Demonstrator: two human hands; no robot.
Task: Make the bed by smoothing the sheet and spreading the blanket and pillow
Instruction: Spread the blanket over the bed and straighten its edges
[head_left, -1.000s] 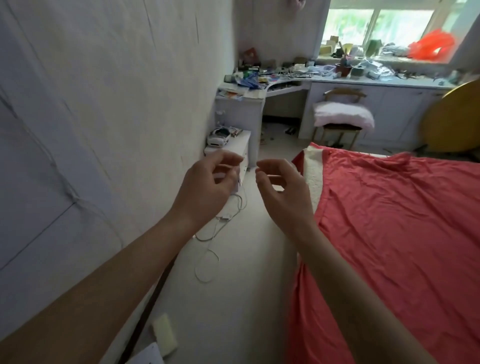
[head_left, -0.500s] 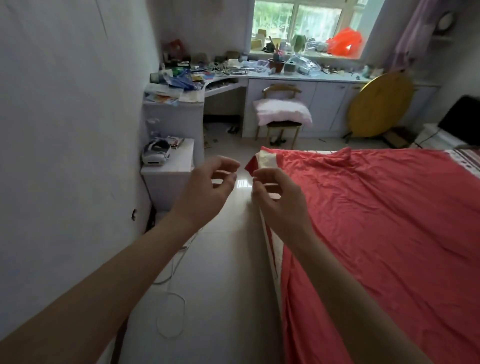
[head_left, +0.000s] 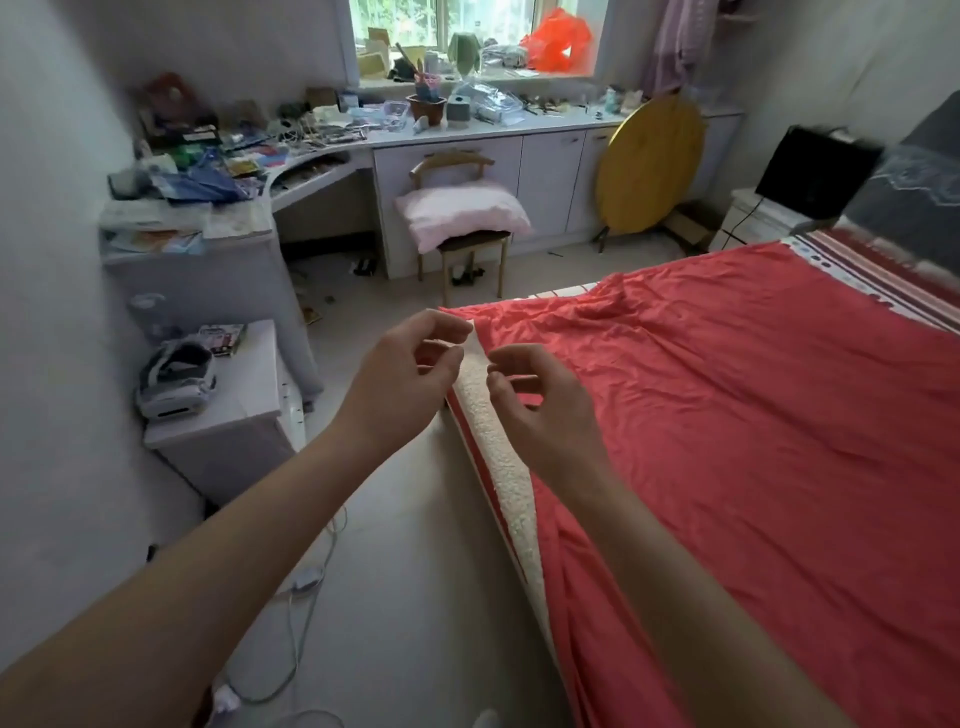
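At the far left, a white bedside cabinet (head_left: 249, 379) is seen against the wall, and a grey and white headset (head_left: 176, 382) is laid on its top, with a small printed box (head_left: 223, 338) just behind it. A white cable (head_left: 307, 579) is trailed over the floor (head_left: 405, 597) below. Further back, a curved white tabletop (head_left: 311, 162) is crowded with papers, packets and small clutter, and it is carried on under the window.

The left hand (head_left: 400, 384) is held out over the floor just beside the sheet's near corner. Its fingers are loosely curled, a gap is kept between thumb and fingertips, and nothing is seen to be held. Whether the corner is touched cannot be told.

Behind the hands, a pink pillow (head_left: 462, 215) is left on the seat of a wooden chair (head_left: 451, 161), well apart from the sheet.

Between the two hands, a cream fleecy layer (head_left: 501, 452) is exposed along the near edge, where the sheet is drawn back. The right hand (head_left: 545, 405) is held above that edge with its fingers half curled and nothing gripped.

A round yellow board (head_left: 649, 161) is propped against the cabinets. The red sheet (head_left: 753, 415) is spread over the mattress, and it is creased most near the far corner. A black box (head_left: 815, 171) is set on a white stand at the right. Striped fabric (head_left: 878, 275) is uncovered along the sheet's right edge, and dark grey patterned fabric (head_left: 914, 208) is seen beyond it.
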